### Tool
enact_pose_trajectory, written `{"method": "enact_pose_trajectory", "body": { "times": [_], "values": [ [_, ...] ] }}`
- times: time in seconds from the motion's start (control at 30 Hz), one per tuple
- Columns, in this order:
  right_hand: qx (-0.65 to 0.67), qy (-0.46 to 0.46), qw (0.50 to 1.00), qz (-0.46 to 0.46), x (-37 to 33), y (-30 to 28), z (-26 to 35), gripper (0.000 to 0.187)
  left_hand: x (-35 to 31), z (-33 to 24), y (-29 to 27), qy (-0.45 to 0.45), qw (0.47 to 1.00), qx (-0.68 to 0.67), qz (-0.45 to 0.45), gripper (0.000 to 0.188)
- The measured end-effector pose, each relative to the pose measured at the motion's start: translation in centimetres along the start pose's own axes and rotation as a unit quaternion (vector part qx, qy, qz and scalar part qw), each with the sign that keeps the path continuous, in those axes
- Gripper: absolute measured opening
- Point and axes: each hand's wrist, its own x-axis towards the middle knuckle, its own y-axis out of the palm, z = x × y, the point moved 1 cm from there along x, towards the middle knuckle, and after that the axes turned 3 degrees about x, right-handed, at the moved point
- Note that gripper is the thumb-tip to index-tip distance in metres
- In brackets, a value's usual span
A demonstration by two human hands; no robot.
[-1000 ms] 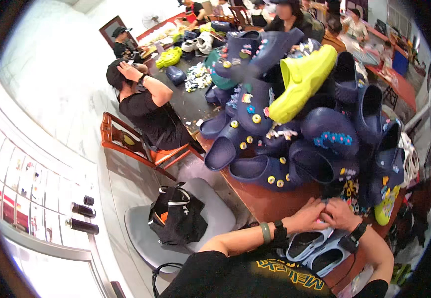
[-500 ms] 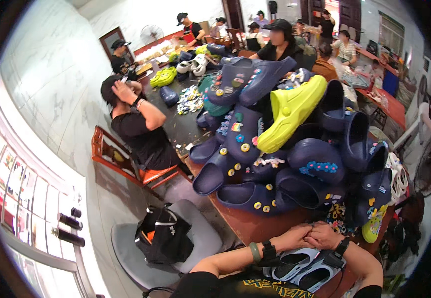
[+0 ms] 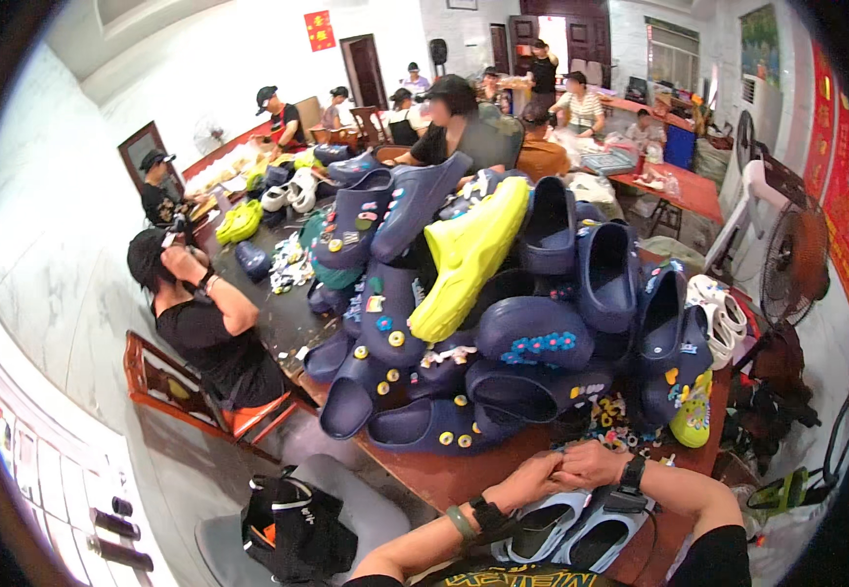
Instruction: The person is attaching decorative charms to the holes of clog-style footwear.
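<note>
My left hand [image 3: 532,476] and my right hand [image 3: 592,464] meet at the near edge of the table, fingers curled in against each other. Whatever lies between them, if anything, is hidden. Just below, close to my body, sits a pair of pale blue-grey clogs [image 3: 598,536]. Small colourful shoe charms [image 3: 616,419] are scattered right beyond my hands. A tall heap of navy clogs [image 3: 534,331], many with charms fitted, rises past them. On top of the heap leans a lime-yellow clog [image 3: 473,256].
White clogs [image 3: 720,318] and a lime clog [image 3: 692,416] lie at the table's right side. A grey chair [image 3: 385,499] with a black bag [image 3: 297,528] stands at left. Other people sit around the long table. A fan [image 3: 794,264] is at right.
My view has swung up and to the right, so the heap and the people sit further left in the picture. Both hands stay together above the pale clogs.
</note>
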Motion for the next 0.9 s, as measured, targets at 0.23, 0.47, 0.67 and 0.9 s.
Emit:
{"method": "enact_pose_trajectory", "body": {
  "times": [0.23,0.47,0.67,0.9],
  "values": [
    [0.051,0.028,0.998,-0.013,0.6,-0.3,0.2,0.020,-0.3,0.0,0.0,-0.003,0.997,-0.071,-0.025,0.029],
    [0.066,0.078,0.991,-0.083,0.2,-0.3,-0.3,0.024,-0.9,-0.5,0.0,-0.106,0.987,-0.114,-0.026,0.026],
    [0.000,0.269,0.947,-0.178,-1.9,-0.3,-1.7,0.030,-2.1,-1.7,-0.3,-0.057,0.996,-0.053,-0.045,0.024],
    [-0.173,0.342,0.917,-0.112,-3.6,-2.9,-2.4,0.030,-2.5,-1.3,0.4,0.007,0.999,0.032,-0.023,0.017]
  ]
}}
